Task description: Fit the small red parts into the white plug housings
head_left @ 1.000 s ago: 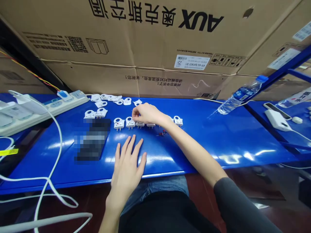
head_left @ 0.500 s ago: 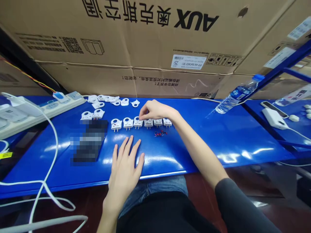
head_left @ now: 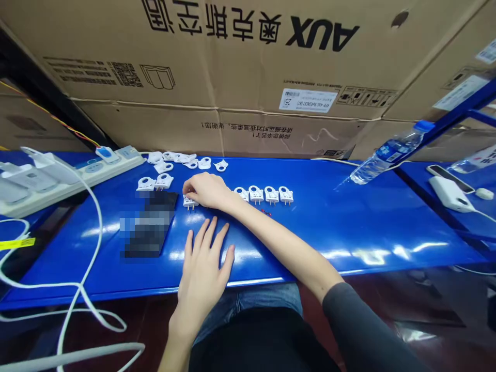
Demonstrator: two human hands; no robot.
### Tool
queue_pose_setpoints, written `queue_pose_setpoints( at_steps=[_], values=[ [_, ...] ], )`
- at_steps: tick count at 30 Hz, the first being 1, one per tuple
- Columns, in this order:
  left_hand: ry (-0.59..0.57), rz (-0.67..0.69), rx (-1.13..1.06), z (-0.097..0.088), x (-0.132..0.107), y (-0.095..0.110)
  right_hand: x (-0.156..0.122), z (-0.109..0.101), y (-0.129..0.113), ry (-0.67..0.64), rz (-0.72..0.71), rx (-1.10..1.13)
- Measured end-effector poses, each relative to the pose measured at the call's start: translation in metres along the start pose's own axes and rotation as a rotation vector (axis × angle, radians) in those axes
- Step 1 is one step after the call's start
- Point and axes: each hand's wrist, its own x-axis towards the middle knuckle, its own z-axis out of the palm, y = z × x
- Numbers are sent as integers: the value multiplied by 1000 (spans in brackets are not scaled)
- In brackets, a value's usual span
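Note:
A row of small white plug parts with metal prongs [head_left: 271,195] lies across the blue table [head_left: 349,217]. My right hand [head_left: 207,191] reaches to the row's left end, its fingers curled down onto the leftmost plug part [head_left: 189,202]. My left hand [head_left: 203,268] lies flat on the table near the front edge, fingers spread, holding nothing. Some small red bits [head_left: 265,211] lie just in front of the row, beside my right forearm.
More white plug shells [head_left: 186,160] lie at the back left, two others [head_left: 155,182] beside a blurred dark object [head_left: 149,225]. A white power strip [head_left: 65,175] with cables sits left. A water bottle [head_left: 387,152] lies right. Large cardboard boxes [head_left: 248,77] stand behind.
My right hand has moved left along the row, from its middle to its leftmost plug part. My left hand has stayed flat in place.

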Motion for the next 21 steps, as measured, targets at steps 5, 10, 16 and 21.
queue_pose_setpoints(
  at_steps=[5, 10, 16, 21],
  values=[
    [-12, 5, -1, -2, 0, 0, 5, 4, -2, -24, 20, -16],
    [-12, -1, -14, -2, 1, 1, 3, 3, -5, -34, 48, -24],
    [-17, 11, 3, -1, 1, 0, -1, -2, -9, -45, 74, -39],
    [-16, 15, 18, -2, 1, 0, -8, -23, -8, 9, 57, -37]
  ],
)
